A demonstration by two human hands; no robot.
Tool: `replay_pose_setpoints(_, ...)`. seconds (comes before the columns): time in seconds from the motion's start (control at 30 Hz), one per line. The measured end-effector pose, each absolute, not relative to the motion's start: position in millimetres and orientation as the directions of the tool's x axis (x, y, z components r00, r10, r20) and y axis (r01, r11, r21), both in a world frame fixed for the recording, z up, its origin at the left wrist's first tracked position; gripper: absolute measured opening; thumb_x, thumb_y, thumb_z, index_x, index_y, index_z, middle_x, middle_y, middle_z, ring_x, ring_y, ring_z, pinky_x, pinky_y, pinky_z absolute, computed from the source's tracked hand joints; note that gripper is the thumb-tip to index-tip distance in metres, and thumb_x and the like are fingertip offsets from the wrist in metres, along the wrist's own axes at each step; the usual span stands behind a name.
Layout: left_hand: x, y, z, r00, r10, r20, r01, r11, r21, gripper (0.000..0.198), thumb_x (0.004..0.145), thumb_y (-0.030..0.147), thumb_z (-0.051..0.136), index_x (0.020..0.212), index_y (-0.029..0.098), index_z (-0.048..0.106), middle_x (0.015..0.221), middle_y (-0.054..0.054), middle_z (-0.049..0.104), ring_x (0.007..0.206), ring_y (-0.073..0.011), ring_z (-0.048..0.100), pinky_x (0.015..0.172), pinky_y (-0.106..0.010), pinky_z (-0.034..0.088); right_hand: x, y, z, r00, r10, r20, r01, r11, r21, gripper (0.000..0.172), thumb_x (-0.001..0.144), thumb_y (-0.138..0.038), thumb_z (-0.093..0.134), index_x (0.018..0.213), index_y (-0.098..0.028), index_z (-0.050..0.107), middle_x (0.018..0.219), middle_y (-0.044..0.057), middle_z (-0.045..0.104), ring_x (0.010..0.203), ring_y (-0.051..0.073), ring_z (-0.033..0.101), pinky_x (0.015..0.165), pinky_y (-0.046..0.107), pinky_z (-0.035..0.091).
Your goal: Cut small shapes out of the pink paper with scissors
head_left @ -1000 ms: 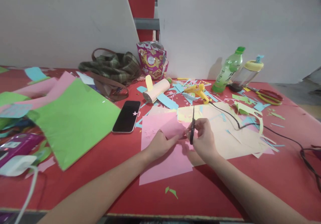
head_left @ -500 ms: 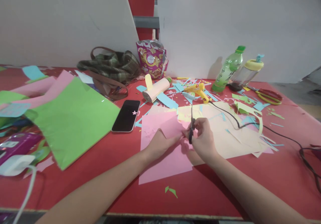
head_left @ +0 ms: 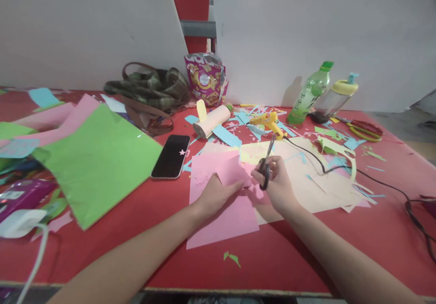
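My left hand (head_left: pixel 216 194) is closed on a small piece of pink paper (head_left: pixel 229 169), its thumb reaching toward the right hand. Beneath it lies a larger pink sheet (head_left: pixel 221 229) on the red table. My right hand (head_left: pixel 277 183) grips a pair of dark-handled scissors (head_left: pixel 265 170), whose blades point up and away from me. The right fingertips are close to the edge of the pink piece; whether they touch it I cannot tell. A cream sheet (head_left: pixel 309 186) spreads out beside and partly under the right hand.
A phone (head_left: pixel 170 157) and green sheets (head_left: pixel 102 159) lie to the left. Behind are a paper-covered tube (head_left: pixel 213 121), a yellow glue gun (head_left: pixel 267 121), a snack bag (head_left: pixel 206 79), a green bottle (head_left: pixel 311 93) and a clear cup (head_left: pixel 337 97). Red-and-yellow scissors (head_left: pixel 364 129) lie right. A black cord (head_left: pixel 368 177) crosses the sheets.
The scissors have turned from nearly upright to leaning right, their blades tipping away from the pink paper. The right hand has rotated with them; the left hand has stayed nearly still.
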State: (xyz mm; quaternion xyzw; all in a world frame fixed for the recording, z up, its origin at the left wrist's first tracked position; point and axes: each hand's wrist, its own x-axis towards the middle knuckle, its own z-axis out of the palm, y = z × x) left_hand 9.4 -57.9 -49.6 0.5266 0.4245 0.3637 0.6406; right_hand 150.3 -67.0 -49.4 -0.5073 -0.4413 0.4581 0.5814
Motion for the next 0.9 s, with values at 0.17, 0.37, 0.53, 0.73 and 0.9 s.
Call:
replay_pose_setpoints(0.17,7,-60,-49,0.354,0.923,-0.148,0.106,0.117,0.987,0.024,0.067,0.029,0.055,0.078,0.01,0.063,0.074,-0.009,0.065,0.072,-0.0199,0.058,0.061,-0.027,0.046,150,-67,-48,0.117,0.993,0.014,-0.112,0.027,-0.993,0.028,0.062,-0.01,0.056,0.076,-0.024,0.036,0.072,-0.005,0.05,0.058,0.01,0.051,0.051,0.025,0.046)
replay_pose_setpoints(0.37,6,-58,-46,0.331,0.934,-0.135,0.2,0.07,0.977,0.025,0.069,0.031,0.053,0.077,0.01,0.063,0.075,-0.009,0.065,0.07,-0.0192,0.058,0.058,-0.026,0.045,150,-67,-52,0.056,0.998,0.003,-0.095,0.009,-0.995,0.032,0.059,-0.009,0.057,0.076,-0.024,0.035,0.07,-0.006,0.049,0.054,0.01,0.051,0.048,0.024,0.046)
replay_pose_setpoints(0.53,7,-58,-43,0.358,0.927,-0.111,0.201,0.04,0.979,0.023,0.07,0.031,0.052,0.074,0.011,0.062,0.073,-0.007,0.065,0.066,-0.017,0.058,0.057,-0.025,0.045,150,-66,-56,0.017,1.0,-0.013,-0.096,-0.011,-0.995,0.033,0.058,-0.01,0.058,0.075,-0.024,0.035,0.069,-0.006,0.049,0.054,0.01,0.052,0.047,0.025,0.047)
replay_pose_setpoints(0.73,7,-55,-49,0.341,0.934,-0.11,0.181,0.05,0.982,0.021,0.07,0.03,0.053,0.075,0.01,0.058,0.074,-0.008,0.063,0.067,-0.0176,0.059,0.059,-0.027,0.046,151,-66,-55,0.055,0.998,-0.027,-0.075,-0.022,-0.997,0.032,0.058,-0.008,0.059,0.075,-0.024,0.036,0.068,-0.006,0.048,0.052,0.008,0.049,0.045,0.021,0.043)
replay_pose_setpoints(0.9,6,-51,-53,0.305,0.947,-0.103,0.028,0.099,0.995,0.022,0.069,0.03,0.054,0.081,0.011,0.054,0.076,-0.006,0.062,0.068,-0.0171,0.059,0.06,-0.028,0.048,149,-67,-52,0.133,0.99,-0.049,-0.148,-0.029,-0.989,0.031,0.057,-0.008,0.058,0.073,-0.023,0.036,0.068,-0.007,0.048,0.051,0.006,0.047,0.045,0.018,0.041)
